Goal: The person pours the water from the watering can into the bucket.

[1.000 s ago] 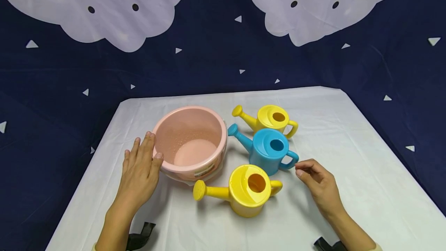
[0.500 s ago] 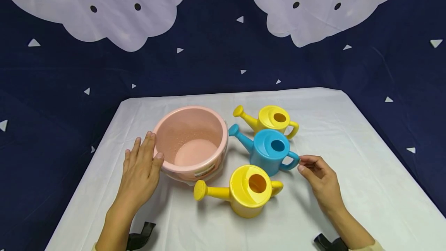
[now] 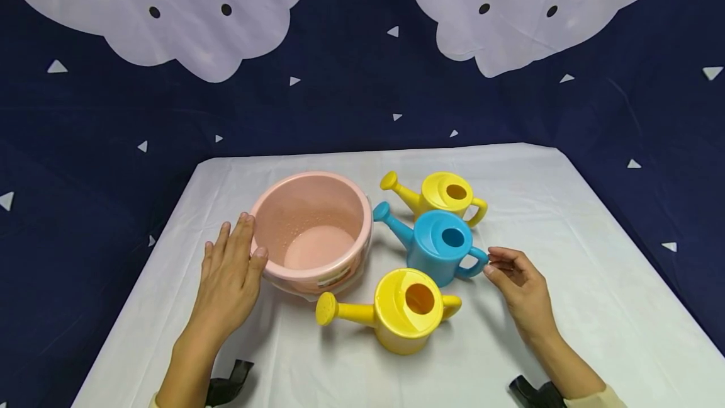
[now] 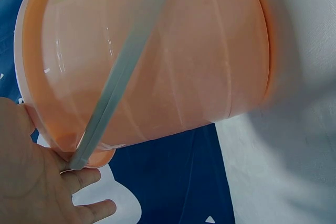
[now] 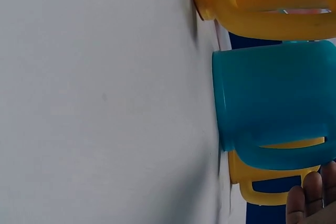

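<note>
Left hand, head view: the left hand (image 3: 226, 282) lays its straight fingers against the pink bucket (image 3: 311, 274), which stands just right of them.
Right hand, head view: the right hand (image 3: 523, 298) loosely bends its fingers at the handle of the blue watering can (image 3: 436, 257); a pinch cannot be told. The front yellow can (image 3: 402, 326) stands nearer the person than those fingertips, the rear yellow can (image 3: 442, 187) beyond them.
Change, head view: the right hand is slightly higher; bucket and cans keep their places, so the arrangement seems undisturbed.
Bail, left wrist view: the bail (image 4: 121, 74) slants across the bucket's wall, its lower end beside the outstretched fingers.
Blue can, right wrist view: it stands upright, its handle just beside the fingertips, contact unclear.
</note>
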`<state>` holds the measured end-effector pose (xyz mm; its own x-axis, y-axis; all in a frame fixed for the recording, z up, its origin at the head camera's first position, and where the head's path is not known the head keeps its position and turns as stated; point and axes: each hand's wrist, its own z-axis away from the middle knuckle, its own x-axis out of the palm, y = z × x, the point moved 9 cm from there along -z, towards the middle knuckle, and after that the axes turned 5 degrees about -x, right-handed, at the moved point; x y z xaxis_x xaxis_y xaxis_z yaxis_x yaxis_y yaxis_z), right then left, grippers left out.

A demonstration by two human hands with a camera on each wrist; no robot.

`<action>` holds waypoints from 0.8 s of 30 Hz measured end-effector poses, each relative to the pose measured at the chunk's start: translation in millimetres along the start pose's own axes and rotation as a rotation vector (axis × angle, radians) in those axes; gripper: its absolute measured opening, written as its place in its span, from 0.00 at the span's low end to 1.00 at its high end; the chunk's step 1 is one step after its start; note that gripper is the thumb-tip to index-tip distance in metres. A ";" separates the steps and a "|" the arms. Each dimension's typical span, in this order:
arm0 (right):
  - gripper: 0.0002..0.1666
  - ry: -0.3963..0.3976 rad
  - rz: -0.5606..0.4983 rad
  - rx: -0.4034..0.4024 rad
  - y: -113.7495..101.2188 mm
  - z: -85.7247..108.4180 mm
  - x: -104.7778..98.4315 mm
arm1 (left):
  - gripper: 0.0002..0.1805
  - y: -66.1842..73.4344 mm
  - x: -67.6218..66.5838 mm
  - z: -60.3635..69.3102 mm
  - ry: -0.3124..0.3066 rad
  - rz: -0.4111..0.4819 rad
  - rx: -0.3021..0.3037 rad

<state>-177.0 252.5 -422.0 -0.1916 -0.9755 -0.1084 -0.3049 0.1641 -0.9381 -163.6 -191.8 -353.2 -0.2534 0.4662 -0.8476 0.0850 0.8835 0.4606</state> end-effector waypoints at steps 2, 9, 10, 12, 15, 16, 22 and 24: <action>0.22 -0.012 -0.004 -0.011 0.2 -1.9 1.8 | 0.31 0.0 -0.3 -0.1 0.001 0.001 0.000; 0.22 -0.035 0.056 0.046 8.8 -6.5 7.0 | 0.31 0.4 -0.3 -0.3 -0.005 0.002 -0.003; 0.23 -0.042 0.064 0.056 10.2 -6.7 8.1 | 0.31 0.4 -0.2 -0.4 -0.005 0.002 -0.003; 0.23 -0.055 0.070 0.075 12.5 -7.0 10.6 | 0.31 0.4 0.0 -0.3 -0.006 0.003 -0.004; 0.22 -0.073 0.053 0.093 15.3 -7.6 15.0 | 0.31 0.1 0.1 -0.1 -0.003 0.004 -0.004; 0.22 -0.079 0.046 0.095 15.9 -7.7 16.4 | 0.31 0.1 0.1 0.1 -0.002 0.004 -0.004; 0.22 -0.091 0.026 0.097 19.8 -8.7 22.3 | 0.31 0.1 0.0 0.6 0.004 0.006 -0.001; 0.22 -0.082 0.018 0.112 22.4 -9.2 22.4 | 0.31 0.2 0.1 0.5 0.005 0.008 -0.001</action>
<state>-196.6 235.7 -442.4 -0.1184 -0.9819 -0.1481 -0.1953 0.1692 -0.9660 -163.1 -191.6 -353.3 -0.2573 0.4733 -0.8425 0.0866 0.8796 0.4677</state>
